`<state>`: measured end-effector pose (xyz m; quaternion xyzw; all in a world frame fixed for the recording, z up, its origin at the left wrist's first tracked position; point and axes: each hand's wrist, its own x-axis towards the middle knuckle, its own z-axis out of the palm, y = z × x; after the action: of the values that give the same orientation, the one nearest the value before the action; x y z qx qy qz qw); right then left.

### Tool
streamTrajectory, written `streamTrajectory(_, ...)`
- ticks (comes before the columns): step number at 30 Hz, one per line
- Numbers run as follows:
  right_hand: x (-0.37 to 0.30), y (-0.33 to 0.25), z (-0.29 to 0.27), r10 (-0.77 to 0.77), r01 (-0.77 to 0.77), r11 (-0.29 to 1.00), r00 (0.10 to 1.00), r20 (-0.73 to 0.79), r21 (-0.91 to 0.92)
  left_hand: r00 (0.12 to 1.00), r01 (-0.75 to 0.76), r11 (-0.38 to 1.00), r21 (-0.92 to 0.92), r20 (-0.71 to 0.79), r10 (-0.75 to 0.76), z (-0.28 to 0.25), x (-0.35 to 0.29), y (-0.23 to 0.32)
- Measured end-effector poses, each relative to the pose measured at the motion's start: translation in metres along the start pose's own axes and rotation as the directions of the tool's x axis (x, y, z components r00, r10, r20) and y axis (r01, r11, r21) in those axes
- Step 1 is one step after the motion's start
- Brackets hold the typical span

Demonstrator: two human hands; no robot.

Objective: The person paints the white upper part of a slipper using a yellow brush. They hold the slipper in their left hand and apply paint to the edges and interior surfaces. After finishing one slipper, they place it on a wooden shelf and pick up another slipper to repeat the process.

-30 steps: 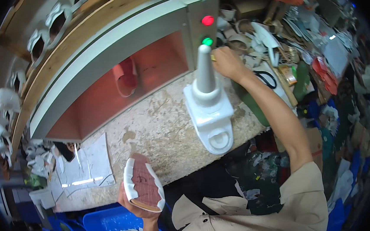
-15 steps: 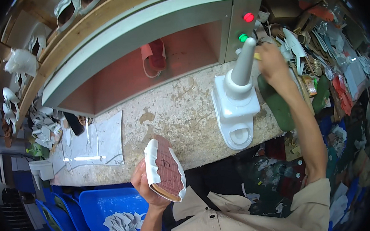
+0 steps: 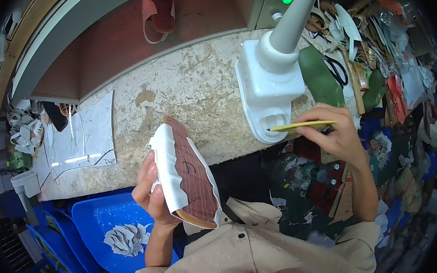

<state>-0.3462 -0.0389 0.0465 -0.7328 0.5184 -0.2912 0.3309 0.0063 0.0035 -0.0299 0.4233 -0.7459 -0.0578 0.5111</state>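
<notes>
My left hand [image 3: 154,197] is closed round the side of a half-made shoe [image 3: 193,177], held sole up above the table's front edge. Its reddish-brown bottom carries a dark pen mark, and the white upper [image 3: 165,163] folds over the rim in wavy edges. Between the fingers of my right hand [image 3: 334,135] is a thin yellow stick [image 3: 305,125] with a dark tip; whether it is a brush or a pencil I cannot tell. That tip points left, over the round cup of a white dispenser [image 3: 270,76] with a tall grey cone.
A boxy machine [image 3: 55,80] with a red-lit opening stands at the back, a red-and-pink shoe piece [image 3: 160,13] inside. Green sole shapes [image 3: 321,77] and black-handled scissors [image 3: 337,70] lie right of the dispenser. A white sheet [image 3: 82,137] lies left; a blue chair [image 3: 111,211] holds white scraps.
My right hand has come back from beside the machine to the dispenser's cup, bringing the yellow stick. The shoe stays in my left hand, turned slightly. The whole view has shifted.
</notes>
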Motion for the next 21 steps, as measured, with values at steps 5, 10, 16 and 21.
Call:
streamTrajectory(5,0.006,0.017,0.007,-0.021,0.024,0.999,0.996,0.085,-0.026,0.999,0.042,0.999,-0.026,0.010,-0.042,-0.003,0.000,0.002)
streamTrajectory(10,0.008,0.019,0.006,-0.007,0.008,1.000,0.992,0.123,-0.009,0.998,0.062,0.996,-0.066,0.031,-0.061,-0.003,-0.003,0.001)
streamTrajectory(16,0.018,0.025,0.004,0.278,-0.314,0.934,0.939,0.202,0.172,1.000,-0.014,0.999,-0.044,-0.008,0.013,0.004,-0.004,0.001)
streamTrajectory(21,0.005,-0.004,0.019,0.324,-0.326,0.746,0.939,0.110,0.580,0.994,-0.108,0.989,-0.104,0.018,0.111,0.009,0.004,0.005)
